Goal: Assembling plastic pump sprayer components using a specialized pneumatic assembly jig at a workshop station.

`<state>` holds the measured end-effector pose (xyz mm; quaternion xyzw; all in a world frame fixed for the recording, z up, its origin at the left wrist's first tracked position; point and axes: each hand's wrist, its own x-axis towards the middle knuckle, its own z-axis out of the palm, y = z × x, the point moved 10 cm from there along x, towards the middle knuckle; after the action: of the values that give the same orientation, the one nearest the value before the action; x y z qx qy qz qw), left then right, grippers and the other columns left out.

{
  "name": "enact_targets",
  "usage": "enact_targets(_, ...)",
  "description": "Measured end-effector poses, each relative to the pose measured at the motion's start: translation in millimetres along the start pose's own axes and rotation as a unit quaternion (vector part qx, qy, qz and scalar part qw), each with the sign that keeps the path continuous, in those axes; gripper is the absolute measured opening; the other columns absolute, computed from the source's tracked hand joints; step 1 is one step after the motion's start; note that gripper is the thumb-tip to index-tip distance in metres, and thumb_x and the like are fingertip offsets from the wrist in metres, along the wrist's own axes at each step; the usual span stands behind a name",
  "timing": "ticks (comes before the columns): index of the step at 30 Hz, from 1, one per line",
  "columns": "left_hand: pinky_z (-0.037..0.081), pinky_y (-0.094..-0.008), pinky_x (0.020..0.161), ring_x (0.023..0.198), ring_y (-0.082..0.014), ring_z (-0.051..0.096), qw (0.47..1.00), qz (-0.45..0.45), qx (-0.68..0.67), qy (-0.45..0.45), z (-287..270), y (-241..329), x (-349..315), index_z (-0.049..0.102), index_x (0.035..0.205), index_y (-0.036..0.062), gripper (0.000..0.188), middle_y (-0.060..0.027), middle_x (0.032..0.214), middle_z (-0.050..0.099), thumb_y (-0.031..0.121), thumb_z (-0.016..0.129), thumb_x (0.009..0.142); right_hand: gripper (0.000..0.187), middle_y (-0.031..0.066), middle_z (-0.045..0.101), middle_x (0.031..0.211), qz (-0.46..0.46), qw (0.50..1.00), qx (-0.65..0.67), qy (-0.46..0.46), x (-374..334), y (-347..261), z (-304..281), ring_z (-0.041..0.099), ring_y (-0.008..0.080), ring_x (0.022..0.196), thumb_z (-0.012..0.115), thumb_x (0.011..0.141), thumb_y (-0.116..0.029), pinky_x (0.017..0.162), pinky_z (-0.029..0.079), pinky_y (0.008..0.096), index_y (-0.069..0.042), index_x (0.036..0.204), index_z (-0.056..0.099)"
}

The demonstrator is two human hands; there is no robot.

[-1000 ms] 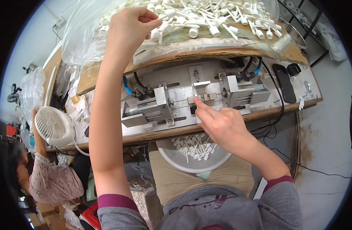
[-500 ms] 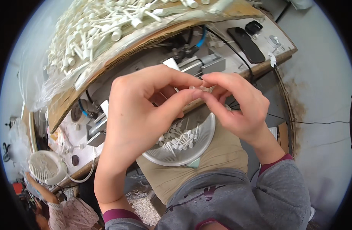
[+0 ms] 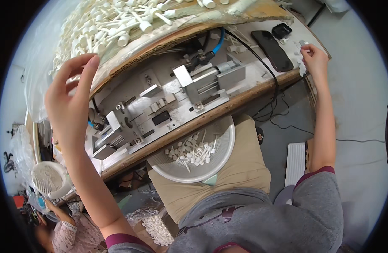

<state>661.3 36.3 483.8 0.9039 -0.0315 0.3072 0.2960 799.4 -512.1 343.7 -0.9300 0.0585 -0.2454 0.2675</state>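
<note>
My left hand (image 3: 71, 97) is raised at the left beside the heap of white plastic pieces (image 3: 122, 38), thin stems with cap-like ends. Its fingers are loosely curved, and nothing shows between thumb and forefinger. Far to the right my right hand (image 3: 316, 63) reaches over the table's end, fingertips drawn together beside a small pale round thing (image 3: 303, 43). What they pinch, if anything, is hidden. A metal fixture (image 3: 202, 82) with two cylinder blocks and a small slotted holder (image 3: 162, 103) stands in front of me. Below it, a white mesh basket (image 3: 223, 162) rests on my lap with similar white pieces (image 3: 196, 154) inside.
A black phone (image 3: 273, 50) and a small black case (image 3: 281, 30) lie near my right hand. Black cables (image 3: 275, 90) hang over the table's wooden edge (image 3: 177, 141). At the left are a white fan (image 3: 48, 179) and another person's lace sleeve (image 3: 78, 230).
My hands have parted from their meeting point above the basket. The left went up and left to the heap, the right out to the table's right end, uncovering the fixture.
</note>
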Motion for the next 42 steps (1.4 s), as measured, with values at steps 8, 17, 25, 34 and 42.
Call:
enact_targets(8,0.051,-0.0366,0.082,0.093,-0.0246,0.064,0.993,-0.002,0.115,-0.026,2.3,-63.3,42.0,0.075,0.108,0.0092,0.034,-0.012,0.101,0.067,0.03,0.079,0.081,0.031,0.0091,0.071,0.087,-0.128,0.969,-0.211,0.029,17.8,-21.2,14.8,0.067,0.0145,0.071,0.078,0.08,-0.019,0.063,0.051,0.028,-0.005,0.107,0.07)
enact_targets(17,0.051,-0.0322,0.073,0.078,-0.0156,0.062,0.988,-0.037,0.143,-0.044,30.0,-77.0,56.2,0.074,0.107,0.0078,0.037,-0.0049,0.096,0.07,0.033,0.08,0.08,0.021,0.0022,0.07,0.089,-0.317,0.935,0.157,-0.018,-55.6,-286.7,-7.9,0.056,0.0117,0.063,0.074,0.085,-0.021,0.059,0.046,0.0267,-0.006,0.1,0.072)
enact_targets(25,0.053,-0.0344,0.074,0.079,-0.0203,0.069,0.987,-0.058,0.14,-0.046,25.0,-75.2,53.8,0.072,0.105,0.007,0.034,-0.006,0.093,0.073,0.03,0.075,0.081,0.052,0.0143,0.071,0.106,-0.307,0.937,-0.041,-0.161,-22.6,-385.7,104.4,0.068,0.0259,0.096,0.075,0.08,-0.047,0.083,0.052,0.0408,-0.01,0.115,0.067)
enact_targets(34,0.048,-0.0258,0.078,0.083,-0.0118,0.063,0.99,-0.12,-0.051,-0.055,2.1,-80.0,45.2,0.072,0.114,0.0078,0.04,-0.0013,0.087,0.068,0.03,0.079,0.081,0.04,0.0172,0.071,0.104,-0.383,0.912,0.082,-0.121,-42.7,-405.5,119.1,0.066,0.0351,0.101,0.067,0.082,-0.031,0.089,0.053,0.045,-0.009,0.116,0.068)
enact_targets(42,0.062,-0.0279,0.077,0.093,-0.0203,0.071,0.972,-0.041,-0.227,-0.038,-16.8,-26.6,-16.1,0.072,0.106,0.001,0.025,-0.0106,0.11,0.065,0.003,0.075,0.081,0.033,0.0123,0.069,0.099,-0.434,0.884,0.11,-0.133,-35.6,-401.0,119.1,0.066,0.0249,0.087,0.073,0.085,-0.025,0.075,0.054,0.0382,-0.008,0.114,0.071)
